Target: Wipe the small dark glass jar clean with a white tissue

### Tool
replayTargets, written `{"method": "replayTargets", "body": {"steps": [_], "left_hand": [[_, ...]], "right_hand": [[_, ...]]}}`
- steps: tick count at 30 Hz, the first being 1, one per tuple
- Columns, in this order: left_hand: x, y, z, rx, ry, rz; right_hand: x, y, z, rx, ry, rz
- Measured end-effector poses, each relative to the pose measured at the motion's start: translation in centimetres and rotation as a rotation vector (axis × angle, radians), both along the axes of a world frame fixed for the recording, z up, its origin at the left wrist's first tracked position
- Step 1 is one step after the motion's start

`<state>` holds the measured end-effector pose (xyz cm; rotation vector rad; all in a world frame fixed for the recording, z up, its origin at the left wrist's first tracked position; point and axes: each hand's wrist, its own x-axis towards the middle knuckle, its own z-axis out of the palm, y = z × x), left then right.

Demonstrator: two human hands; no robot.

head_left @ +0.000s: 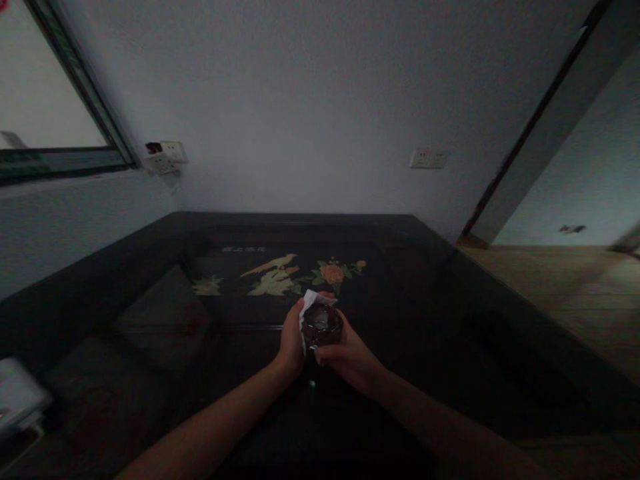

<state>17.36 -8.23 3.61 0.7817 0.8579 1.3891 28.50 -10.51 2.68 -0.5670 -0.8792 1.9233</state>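
Both hands meet in front of me over the dark table. My right hand [350, 353] is closed around the right side of a small, round, dark brown glossy dish [323, 325], its thumb along the near edge. The dish shines like glass; its exact kind is hard to make out in the dim light. My left hand [291, 340] is closed on a crumpled white tissue [309, 301], pressed against the dish's left side. Part of the tissue sticks up above the far rim. The left fingers are mostly hidden behind tissue and dish.
The black glossy table [400, 293] bears a painted bird and flowers [330, 272] and reaches a grey wall. A white device [20, 393] with a cable lies at the lower left. Wall sockets [429, 158] sit above the table; a window [55, 87] is at left.
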Motion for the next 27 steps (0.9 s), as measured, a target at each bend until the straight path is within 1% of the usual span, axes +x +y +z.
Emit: {"method": "replayTargets", "body": {"steps": [2,4,6,7,8,9,10,11,13,16,18,21,23,24,26,27], "left_hand": [[-0.3,-0.6,0.2,0.186,0.201,0.077],[-0.8,-1.1,0.3,0.452,0.431,0.13],[-1.3,-1.1,0.3,0.722,0.641,0.135],[-1.5,-1.0,0.3,0.827,0.729,0.119],[-1.6,-0.9,0.2,0.9,0.796,0.099],[-1.7,-0.8,0.2,0.939,0.839,0.08],[-1.7,-0.7,0.2,0.943,0.854,0.073],[-1.7,-0.7,0.2,0.917,0.842,0.072],[-1.5,-0.6,0.3,0.781,0.74,0.079],[-1.1,-0.5,0.4,0.434,0.492,0.078],[-0.8,-0.3,0.4,0.23,0.332,0.058],[-0.3,-0.2,0.5,0.034,0.103,0.044],[-0.1,-0.4,0.6,-0.042,0.003,0.041],[0.0,-0.5,0.6,-0.052,-0.006,0.038],[-0.1,-0.9,0.6,0.013,0.073,0.042],[-0.2,-1.1,0.5,0.092,0.155,0.058]], "right_hand": [[0.0,-0.2,0.4,-0.008,0.003,-0.011],[0.0,-0.3,0.7,-0.012,0.013,-0.033],[0.0,-0.3,0.7,-0.029,0.017,-0.054],[0.0,-0.2,0.6,-0.042,0.014,-0.056],[0.1,-0.2,0.5,-0.053,0.009,-0.052],[0.1,-0.1,0.4,-0.058,0.006,-0.047],[0.1,-0.1,0.3,-0.056,0.003,-0.039],[0.1,0.0,0.2,-0.047,0.002,-0.034],[0.1,0.1,0.2,-0.031,0.002,-0.026],[0.2,0.0,0.3,-0.022,0.004,-0.011],[0.2,0.0,0.4,-0.014,0.004,-0.001],[0.2,-0.2,0.6,-0.001,-0.008,0.013],[0.2,-0.3,0.6,0.011,-0.006,0.021],[0.1,-0.3,0.7,0.014,0.0,0.021],[0.0,-0.3,0.6,0.004,0.018,0.009],[-0.1,-0.2,0.6,-0.008,0.027,-0.002]]}}
